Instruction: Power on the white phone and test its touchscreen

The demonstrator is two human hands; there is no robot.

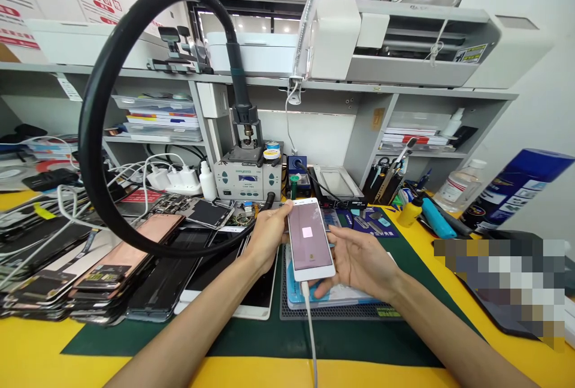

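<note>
A white smartphone [311,247] with a lit pinkish screen is tilted up above the mat. My left hand [267,233] grips its upper left edge, the thumb near the top corner and the other fingers hidden behind. Along its right side is my right hand [362,259], curled round that edge with its lower fingers partly behind the phone. A white charging cable [308,316] is plugged into the phone's bottom end and runs down toward me. Beneath the hands lies a pale blue-and-white flat item [296,298] on a dark perforated pad [323,314].
Stacked phones and screens [108,280] crowd the left. A hot-air station [248,179] stands behind, its thick black hose [90,112] looping leftward. On the right are a yellow bottle [409,212], a clear bottle [460,187] and a blue spray can [521,190]. A green mat [251,340] covers the yellow table.
</note>
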